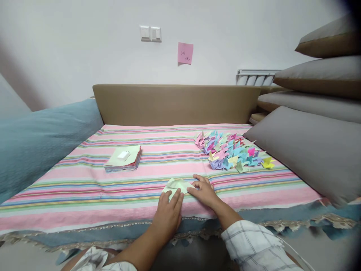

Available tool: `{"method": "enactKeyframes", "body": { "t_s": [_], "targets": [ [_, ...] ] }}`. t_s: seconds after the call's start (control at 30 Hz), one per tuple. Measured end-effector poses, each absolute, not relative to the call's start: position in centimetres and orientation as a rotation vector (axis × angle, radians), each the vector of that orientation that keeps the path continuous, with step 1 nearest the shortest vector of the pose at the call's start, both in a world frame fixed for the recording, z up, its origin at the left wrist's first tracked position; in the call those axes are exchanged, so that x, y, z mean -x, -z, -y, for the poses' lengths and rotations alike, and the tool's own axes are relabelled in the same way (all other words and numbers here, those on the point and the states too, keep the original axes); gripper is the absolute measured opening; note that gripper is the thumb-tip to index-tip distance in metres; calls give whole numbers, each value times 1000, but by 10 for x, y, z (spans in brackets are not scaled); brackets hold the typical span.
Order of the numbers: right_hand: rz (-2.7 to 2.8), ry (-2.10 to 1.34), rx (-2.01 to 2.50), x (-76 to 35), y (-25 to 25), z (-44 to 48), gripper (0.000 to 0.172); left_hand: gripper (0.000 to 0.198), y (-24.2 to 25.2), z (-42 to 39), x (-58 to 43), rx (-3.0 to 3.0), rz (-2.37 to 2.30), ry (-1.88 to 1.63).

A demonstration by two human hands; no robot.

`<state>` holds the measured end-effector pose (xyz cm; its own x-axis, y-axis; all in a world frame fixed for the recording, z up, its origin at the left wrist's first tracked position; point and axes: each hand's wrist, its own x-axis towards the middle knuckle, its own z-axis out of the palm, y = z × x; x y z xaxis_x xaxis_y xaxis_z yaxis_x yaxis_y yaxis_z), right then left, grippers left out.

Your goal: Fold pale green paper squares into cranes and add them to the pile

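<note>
A pale green sheet of origami paper (177, 184), partly folded with a raised flap, lies on the striped cloth in front of me. My left hand (170, 206) rests on its near left part, fingers stretched out and pressing down on the paper. At its right corner, my right hand (203, 191) is closed, the thumb and index finger pinching the edge. My fingers cover the paper's near edge. Many folded paper cranes (229, 152) in several colours crowd together to the right, beyond my right hand.
On the left lies a stack of coloured paper (122, 160) with a small white block (123, 155) on top. Grey cushions (304, 150) are piled at the right. A blue armrest (47, 139) borders the left, and a brown backrest (175, 105) stands behind the striped cloth (84, 180).
</note>
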<state>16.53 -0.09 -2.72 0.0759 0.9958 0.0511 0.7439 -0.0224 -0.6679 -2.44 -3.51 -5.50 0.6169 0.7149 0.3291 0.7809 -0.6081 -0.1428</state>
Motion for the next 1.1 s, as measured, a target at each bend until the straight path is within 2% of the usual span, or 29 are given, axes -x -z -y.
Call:
{"method": "enactKeyframes", "body": {
  "t_s": [0.17,0.8,1.1],
  "targets": [
    [1728,-536,1894,-156,30,-3,32,58,58,35,26,2550,1198,362],
    [1711,-526,1856,-150,32,-1,17,54,59,33,26,2532,1154,378],
    [1662,-492,1829,-155,33,1,20,52,60,31,26,2500,1118,405]
  ]
}}
